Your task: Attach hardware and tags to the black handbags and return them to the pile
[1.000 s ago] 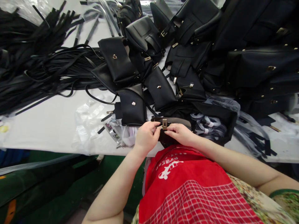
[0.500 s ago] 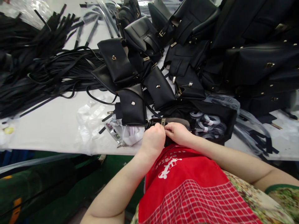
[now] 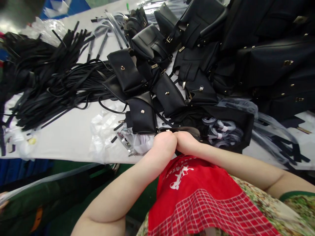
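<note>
My left hand (image 3: 162, 144) and my right hand (image 3: 185, 142) press together at the table's near edge, right above my red apron. Both are closed on a small dark bag (image 3: 189, 131), of which only the brown top edge shows past my knuckles. My fingers and the bag's metal clasp are hidden behind the backs of my hands. Just beyond the left hand lies a small black pouch with a silver stud (image 3: 142, 113).
Several black pouches and bags (image 3: 169, 93) are heaped across the middle and right of the white table (image 3: 61, 131). A big tangle of black straps (image 3: 49, 82) fills the left. Crumpled clear plastic (image 3: 103, 127) and an open black bag holding rolled straps (image 3: 222, 129) lie close by.
My hands have come together and rolled over the bag, hiding the gold clasp that showed between my fingers. The view has shifted a little to the left.
</note>
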Motion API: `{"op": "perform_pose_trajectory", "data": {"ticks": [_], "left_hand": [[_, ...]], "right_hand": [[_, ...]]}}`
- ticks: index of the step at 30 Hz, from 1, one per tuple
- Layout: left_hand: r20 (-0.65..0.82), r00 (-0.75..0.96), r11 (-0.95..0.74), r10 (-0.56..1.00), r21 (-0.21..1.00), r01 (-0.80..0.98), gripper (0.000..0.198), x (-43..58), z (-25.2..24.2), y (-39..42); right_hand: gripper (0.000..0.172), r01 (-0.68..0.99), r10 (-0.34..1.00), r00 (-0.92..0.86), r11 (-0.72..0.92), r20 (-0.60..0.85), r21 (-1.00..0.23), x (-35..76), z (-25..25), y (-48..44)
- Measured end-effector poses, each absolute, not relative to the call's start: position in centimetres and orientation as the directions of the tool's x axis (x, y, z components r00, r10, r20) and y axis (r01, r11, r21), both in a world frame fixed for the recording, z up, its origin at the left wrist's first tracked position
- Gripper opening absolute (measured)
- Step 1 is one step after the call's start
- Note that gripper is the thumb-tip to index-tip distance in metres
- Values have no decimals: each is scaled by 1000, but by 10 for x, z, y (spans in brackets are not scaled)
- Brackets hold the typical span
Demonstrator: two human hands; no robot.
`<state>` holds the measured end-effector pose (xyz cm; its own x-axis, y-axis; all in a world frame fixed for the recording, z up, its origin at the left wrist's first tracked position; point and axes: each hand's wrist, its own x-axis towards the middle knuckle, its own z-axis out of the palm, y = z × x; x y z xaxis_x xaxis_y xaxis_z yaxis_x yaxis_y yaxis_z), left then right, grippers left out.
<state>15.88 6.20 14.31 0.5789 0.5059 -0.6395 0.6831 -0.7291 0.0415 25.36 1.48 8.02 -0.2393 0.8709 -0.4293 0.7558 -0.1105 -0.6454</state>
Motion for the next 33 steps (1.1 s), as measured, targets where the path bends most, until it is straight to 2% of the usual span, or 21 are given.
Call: {"op": "perform_pose_trajectory", "data": {"ticks": [6, 10, 13, 17, 22, 28, 33], "left_hand": [[-486, 596, -664, 639, 42, 746, 25, 144, 135, 60], [-287, 537, -556, 793, 17, 831, 16, 126, 126, 74], [-205, 535, -527, 820, 96, 845, 13, 112, 119, 82], [-179, 584, -538, 792, 248, 805, 18, 100, 110, 76], [-205, 601, -504, 773, 378, 777, 23, 99, 103, 59], [-283, 581, -286, 763, 658, 697, 20, 102, 90, 62], [-276, 530, -188, 802, 726, 662, 14, 107, 84, 63]], "right_hand": [[19, 744, 916, -249, -28, -316, -668, 264, 78, 16], [20, 706, 928, -273, 15, -252, -708, 271, 79, 14], [18, 662, 936, -251, -20, -246, -749, 274, 76, 12], [18, 621, 938, -215, -83, -271, -780, 277, 70, 12], [17, 543, 943, -201, -118, -265, -832, 278, 62, 15], [14, 457, 947, -159, -179, -279, -871, 279, 61, 13], [15, 341, 926, -145, -284, -349, -896, 287, 67, 11]]}}
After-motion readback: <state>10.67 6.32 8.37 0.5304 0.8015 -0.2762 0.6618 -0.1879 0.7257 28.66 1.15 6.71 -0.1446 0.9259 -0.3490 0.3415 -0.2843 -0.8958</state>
